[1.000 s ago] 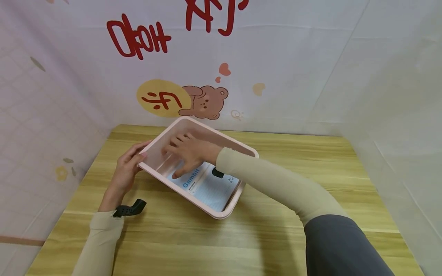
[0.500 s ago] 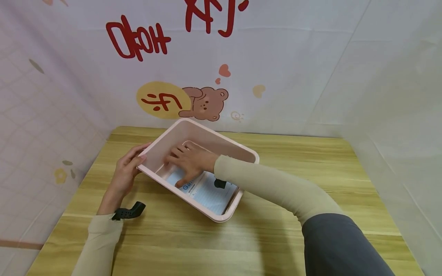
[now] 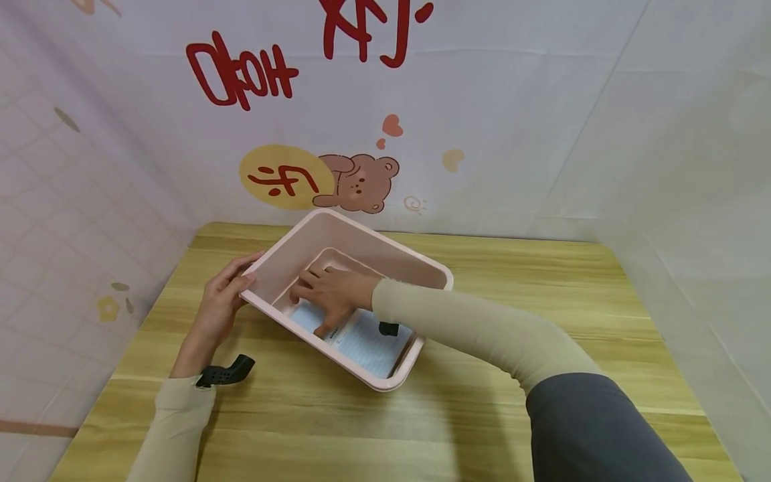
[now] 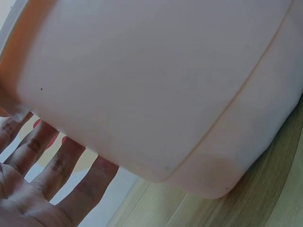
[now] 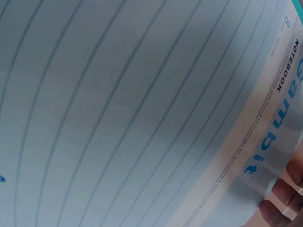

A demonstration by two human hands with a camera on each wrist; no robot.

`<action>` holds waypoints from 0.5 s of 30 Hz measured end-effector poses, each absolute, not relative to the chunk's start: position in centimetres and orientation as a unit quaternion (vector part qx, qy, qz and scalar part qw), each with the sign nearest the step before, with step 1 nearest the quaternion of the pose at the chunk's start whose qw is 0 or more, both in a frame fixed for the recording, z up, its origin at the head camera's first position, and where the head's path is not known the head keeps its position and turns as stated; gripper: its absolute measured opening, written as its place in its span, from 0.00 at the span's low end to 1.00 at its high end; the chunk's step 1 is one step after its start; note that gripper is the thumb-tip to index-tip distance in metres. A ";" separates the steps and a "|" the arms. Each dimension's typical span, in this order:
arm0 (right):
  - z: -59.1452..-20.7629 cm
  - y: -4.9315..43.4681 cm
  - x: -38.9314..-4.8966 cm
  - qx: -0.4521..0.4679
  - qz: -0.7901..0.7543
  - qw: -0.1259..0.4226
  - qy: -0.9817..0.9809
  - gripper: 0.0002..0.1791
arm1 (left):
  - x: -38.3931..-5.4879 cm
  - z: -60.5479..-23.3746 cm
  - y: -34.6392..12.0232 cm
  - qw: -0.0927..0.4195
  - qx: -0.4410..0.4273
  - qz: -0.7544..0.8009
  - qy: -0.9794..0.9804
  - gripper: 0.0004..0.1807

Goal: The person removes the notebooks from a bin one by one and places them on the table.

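Observation:
A pale pink plastic bin (image 3: 352, 235) stands at an angle on the table, its left end tipped up. My left hand (image 3: 223, 294) grips the rim at that end, thumb over the edge. In the left wrist view, the fingers (image 4: 90, 182) lie along the outer wall. Inside, a light blue notebook (image 3: 373, 341) marked "Gambit" lies cover up. Over its left end spreads my right hand (image 3: 334, 296), with loosely bent fingers and the thumb near the front edge. Right wrist view: fingertips (image 5: 284, 191) reach the notebook's (image 5: 118, 109) top edge.
Wood-grain table (image 3: 530, 288) surrounds the bin. Behind it hangs a white printed curtain (image 3: 494, 120) with a bear and red lettering, and similar sheets close off both sides. A black wrist mount (image 3: 225, 372) sticks out from the left sleeve.
My right hand has moved lower and slightly right over the notebook, covering more of the "Gambit" lettering. The left hand keeps its hold on the bin rim.

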State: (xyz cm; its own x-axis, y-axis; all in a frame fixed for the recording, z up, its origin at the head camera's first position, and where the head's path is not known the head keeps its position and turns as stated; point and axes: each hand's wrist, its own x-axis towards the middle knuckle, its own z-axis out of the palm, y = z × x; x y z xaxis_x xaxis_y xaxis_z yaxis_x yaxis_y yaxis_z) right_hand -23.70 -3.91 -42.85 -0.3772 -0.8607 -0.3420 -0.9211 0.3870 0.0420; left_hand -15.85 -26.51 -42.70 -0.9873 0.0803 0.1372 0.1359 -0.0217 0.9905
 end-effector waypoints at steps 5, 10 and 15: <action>-42.8 -4.0 -23.6 -0.545 0.122 0.131 0.819 0.42 | -15.8 -42.7 -26.5 0.021 -0.077 -0.712 -0.698 0.21; -42.9 -4.1 -23.5 -0.545 0.127 0.127 0.819 0.42 | -15.8 -42.7 -26.5 0.021 -0.077 -0.711 -0.698 0.21; -43.1 -4.1 -23.4 -0.538 0.127 0.124 0.824 0.42 | -15.7 -42.8 -26.5 0.023 -0.076 -0.708 -0.701 0.21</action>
State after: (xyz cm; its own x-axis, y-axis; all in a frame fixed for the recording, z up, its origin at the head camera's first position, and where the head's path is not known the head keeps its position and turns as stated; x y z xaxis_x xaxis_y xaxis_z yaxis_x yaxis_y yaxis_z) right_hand -23.45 -4.11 -43.06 -0.3906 -0.8549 -0.3414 -0.9181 0.3888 0.0768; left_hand -15.69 -26.49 -42.80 -0.9874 0.0739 0.1397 0.1390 -0.0148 0.9902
